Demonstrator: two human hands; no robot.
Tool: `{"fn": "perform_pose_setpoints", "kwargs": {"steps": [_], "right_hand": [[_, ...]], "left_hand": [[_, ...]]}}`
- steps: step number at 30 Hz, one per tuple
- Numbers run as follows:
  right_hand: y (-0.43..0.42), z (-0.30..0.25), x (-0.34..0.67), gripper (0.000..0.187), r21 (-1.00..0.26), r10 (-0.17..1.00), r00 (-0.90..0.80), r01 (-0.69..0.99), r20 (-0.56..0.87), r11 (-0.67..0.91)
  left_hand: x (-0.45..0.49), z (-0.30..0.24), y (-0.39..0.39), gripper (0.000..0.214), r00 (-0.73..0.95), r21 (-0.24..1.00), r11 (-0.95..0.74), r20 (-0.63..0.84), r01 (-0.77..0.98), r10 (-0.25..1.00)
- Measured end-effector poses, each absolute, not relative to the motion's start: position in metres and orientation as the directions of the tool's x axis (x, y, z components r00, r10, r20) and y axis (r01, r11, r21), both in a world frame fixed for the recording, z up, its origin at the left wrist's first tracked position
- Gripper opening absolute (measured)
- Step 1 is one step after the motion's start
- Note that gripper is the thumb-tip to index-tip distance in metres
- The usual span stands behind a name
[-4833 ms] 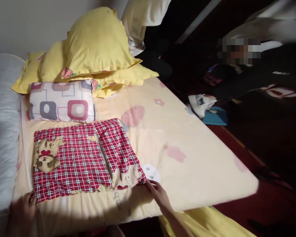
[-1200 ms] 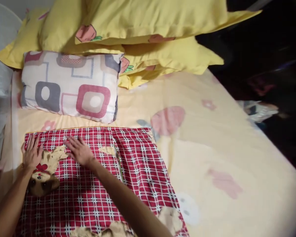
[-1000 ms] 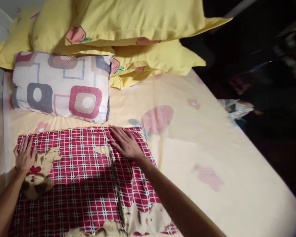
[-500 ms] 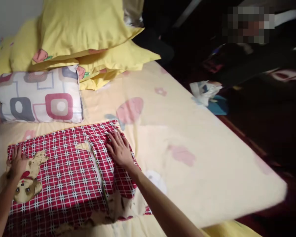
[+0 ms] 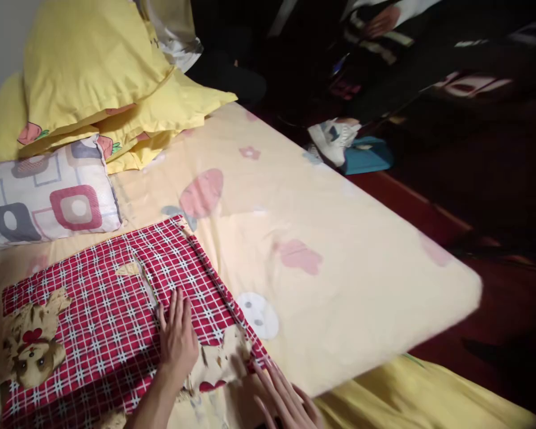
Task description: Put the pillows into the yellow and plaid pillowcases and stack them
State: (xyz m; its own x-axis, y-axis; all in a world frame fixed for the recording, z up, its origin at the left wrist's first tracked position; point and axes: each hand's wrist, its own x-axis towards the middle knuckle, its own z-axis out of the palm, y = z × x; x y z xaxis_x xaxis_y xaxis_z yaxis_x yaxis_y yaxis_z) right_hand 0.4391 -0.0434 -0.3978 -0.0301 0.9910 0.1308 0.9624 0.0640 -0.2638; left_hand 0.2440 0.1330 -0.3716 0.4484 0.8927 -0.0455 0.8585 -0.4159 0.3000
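A red plaid cloth (image 5: 111, 310) printed with tan dogs lies flat on the bed, looking like a pillowcase with a long slit across its right part. My left hand (image 5: 178, 342) rests palm down on it beside the slit, fingers stretched out. At the cloth's lower right corner is my right hand (image 5: 288, 396), its fingers extended and slightly spread, fingertips at the edge. Neither hand grips anything that I can see. The right hand's wrist is cut off by the frame's bottom.
Yellow pillows (image 5: 93, 65) are piled at the bed's head, with a white patterned pillow (image 5: 49, 190) before them. The cream bed sheet (image 5: 361, 286) stretches right. Yellow fabric (image 5: 420, 393) hangs below. Beyond the bed, another person's shoe (image 5: 333, 140) is beside a blue object (image 5: 368, 156).
My left hand has moved from the cloth's left edge to beside the slit. My right hand has slid down to the lower right corner. The view has shifted right.
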Motion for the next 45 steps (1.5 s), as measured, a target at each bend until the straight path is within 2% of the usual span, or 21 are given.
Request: {"fn": "perform_pose_setpoints", "kwargs": {"steps": [5,10,13,15,17,20,22,25,27,29,31,33,35,37,39,41,45], "right_hand": [[0.124,-0.397,0.411,0.062,-0.350,0.988,-0.065,0.930,0.141,0.111],[0.286,-0.397,0.398,0.057,-0.399,0.996,-0.045,0.914,0.075,0.071],[0.305,-0.379,0.380,0.059,-0.437,0.997,-0.012,0.898,0.078,0.045],[0.280,-0.368,0.358,0.061,-0.451,0.985,-0.095,0.880,0.141,0.150],[0.237,-0.365,0.334,0.062,-0.431,0.946,-0.249,0.845,0.208,0.317],[0.174,-0.382,0.313,0.064,-0.361,0.875,-0.432,0.797,0.219,0.484],[0.149,-0.398,0.315,0.065,-0.342,0.905,-0.379,0.839,0.191,0.424],[0.135,-0.406,0.331,0.062,-0.335,0.989,-0.093,0.934,0.114,0.126],[0.134,-0.399,0.335,0.060,-0.329,0.993,0.067,0.944,0.097,-0.031],[0.136,-0.388,0.326,0.059,-0.353,0.987,0.108,0.934,0.118,-0.060],[0.142,-0.379,0.305,0.059,-0.397,0.987,-0.011,0.915,0.163,0.076],[0.156,-0.374,0.284,0.058,-0.445,0.949,-0.247,0.840,0.197,0.311],[0.179,-0.374,0.275,0.056,-0.470,0.899,-0.396,0.767,0.188,0.437],[0.209,-0.377,0.280,0.054,-0.464,0.923,-0.369,0.803,0.108,0.375],[0.238,-0.379,0.296,0.052,-0.427,0.966,-0.257,0.872,0.020,0.241],[0.255,-0.378,0.310,0.050,-0.397,0.980,-0.200,0.901,-0.019,0.176],[0.221,-0.374,0.306,0.051,-0.363,0.963,-0.260,0.893,0.070,0.267]], "left_hand": [[0.261,-0.383,0.064,0.069,0.565,0.372,-0.501,-0.080,0.781,0.821],[0.264,-0.388,0.019,0.075,0.678,0.534,-0.534,-0.107,0.656,0.727],[0.254,-0.387,0.012,0.060,0.681,0.649,-0.506,-0.025,0.568,0.732],[0.238,-0.384,0.014,0.040,0.562,0.679,-0.455,0.074,0.577,0.824],[0.213,-0.381,0.022,0.036,0.391,0.617,-0.390,0.141,0.684,0.909],[0.169,-0.377,0.046,0.051,0.257,0.354,-0.284,0.123,0.891,0.959],[0.138,-0.376,0.062,0.061,0.224,0.179,-0.231,0.059,0.956,0.973],[0.099,-0.377,0.072,0.067,0.170,0.062,-0.169,-0.011,0.984,0.985],[0.085,-0.376,0.069,0.069,0.117,0.071,-0.116,-0.006,0.991,0.993],[0.085,-0.373,0.066,0.070,0.085,0.126,-0.088,0.033,0.988,0.996],[0.098,-0.369,0.074,0.069,0.095,0.204,-0.111,0.086,0.973,0.992],[0.118,-0.366,0.096,0.068,0.146,0.273,-0.178,0.132,0.945,0.980],[0.134,-0.364,0.130,0.066,0.204,0.292,-0.238,0.145,0.926,0.968],[0.138,-0.365,0.166,0.061,0.206,0.246,-0.224,0.097,0.943,0.974],[0.126,-0.367,0.196,0.055,0.165,0.172,-0.166,0.017,0.971,0.986],[0.106,-0.369,0.211,0.052,0.154,0.123,-0.147,-0.042,0.981,0.987],[0.083,-0.365,0.217,0.052,0.218,0.152,-0.212,-0.024,0.965,0.976]]}}
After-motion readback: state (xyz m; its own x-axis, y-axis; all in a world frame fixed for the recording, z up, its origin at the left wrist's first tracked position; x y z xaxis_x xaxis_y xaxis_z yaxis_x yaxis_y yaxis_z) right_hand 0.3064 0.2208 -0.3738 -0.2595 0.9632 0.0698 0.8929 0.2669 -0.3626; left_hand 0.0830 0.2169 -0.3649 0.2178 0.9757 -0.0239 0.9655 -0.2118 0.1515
